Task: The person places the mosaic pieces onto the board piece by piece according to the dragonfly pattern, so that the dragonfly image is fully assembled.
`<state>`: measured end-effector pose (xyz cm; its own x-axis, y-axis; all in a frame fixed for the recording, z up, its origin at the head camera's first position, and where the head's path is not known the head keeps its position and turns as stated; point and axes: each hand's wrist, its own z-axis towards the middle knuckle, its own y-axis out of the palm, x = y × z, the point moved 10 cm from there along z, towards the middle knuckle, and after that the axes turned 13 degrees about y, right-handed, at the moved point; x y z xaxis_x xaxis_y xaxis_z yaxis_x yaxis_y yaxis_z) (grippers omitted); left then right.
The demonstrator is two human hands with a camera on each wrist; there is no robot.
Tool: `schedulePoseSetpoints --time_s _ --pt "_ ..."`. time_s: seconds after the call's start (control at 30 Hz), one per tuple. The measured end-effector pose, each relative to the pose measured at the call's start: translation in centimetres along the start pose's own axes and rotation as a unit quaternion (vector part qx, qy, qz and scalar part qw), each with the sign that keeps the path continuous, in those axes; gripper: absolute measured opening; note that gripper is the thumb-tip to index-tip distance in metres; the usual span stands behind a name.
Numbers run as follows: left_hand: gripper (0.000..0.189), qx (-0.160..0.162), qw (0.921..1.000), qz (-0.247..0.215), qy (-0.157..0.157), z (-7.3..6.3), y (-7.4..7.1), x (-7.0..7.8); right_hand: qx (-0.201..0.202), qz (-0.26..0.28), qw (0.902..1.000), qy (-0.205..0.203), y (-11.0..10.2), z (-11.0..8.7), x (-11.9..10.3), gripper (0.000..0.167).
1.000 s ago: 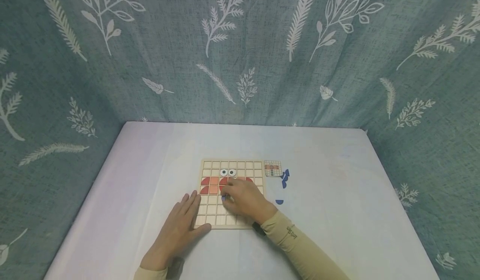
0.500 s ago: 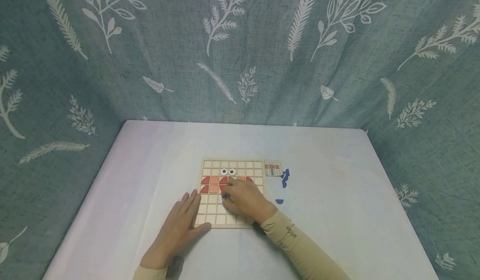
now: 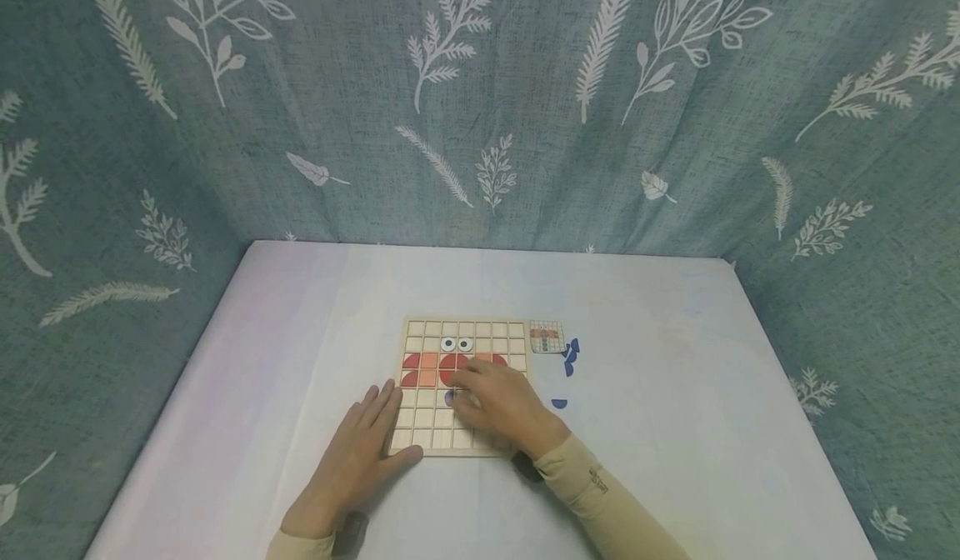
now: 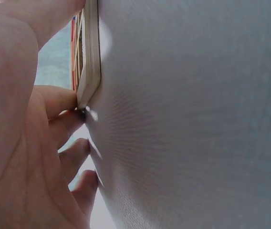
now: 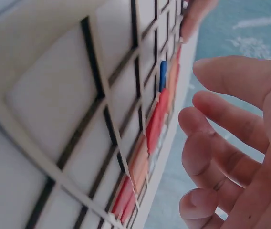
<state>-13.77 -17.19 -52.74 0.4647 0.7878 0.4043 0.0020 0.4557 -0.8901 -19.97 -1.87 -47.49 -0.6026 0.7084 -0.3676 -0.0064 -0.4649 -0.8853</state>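
A pale wooden grid board lies flat on the table. My left hand rests at its lower left corner, fingers extended; in the left wrist view the thumb and a fingertip touch the board's edge. Over the middle of the grid hovers my right hand, bent fingers parted and holding nothing. A blue piece sits in a cell just below the round red middle, beside the right thumb tip. Red and orange pieces fill cells to the left, and two eye pieces sit above. The right hand hides part of the pattern.
A small pattern card lies against the board's upper right side. Several blue pieces are grouped beside it, with a blue half-round piece lower down. A leaf-patterned curtain surrounds the white table.
My right hand has drawn back slightly to the right and its fingers have come off the blue piece, which stays in its cell. The left hand has not moved.
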Motion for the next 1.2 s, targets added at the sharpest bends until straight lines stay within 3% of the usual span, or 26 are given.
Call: schedulePoseSetpoints --time_s 0.37,0.73,0.93,1.2 --pt "0.091 -0.013 0.9998 -0.014 -0.009 -0.3 0.4 -0.3 0.095 0.015 0.9948 0.036 -5.7 -2.3 2.1 0.024" --pt "0.091 0.001 0.9999 -0.012 -0.004 -0.2 0.2 -0.1 0.122 0.021 0.9870 0.103 -7.3 -5.4 6.7 0.022" --pt "0.091 0.005 0.9999 -0.010 -0.001 -0.2 0.3 -0.1 0.113 -0.013 0.9826 0.146 -7.4 -7.4 9.4 0.026" --pt "0.091 0.002 0.9999 -0.010 -0.003 -0.1 0.3 -0.2 0.034 -0.021 0.9650 0.259 -6.8 -9.4 12.7 0.030"
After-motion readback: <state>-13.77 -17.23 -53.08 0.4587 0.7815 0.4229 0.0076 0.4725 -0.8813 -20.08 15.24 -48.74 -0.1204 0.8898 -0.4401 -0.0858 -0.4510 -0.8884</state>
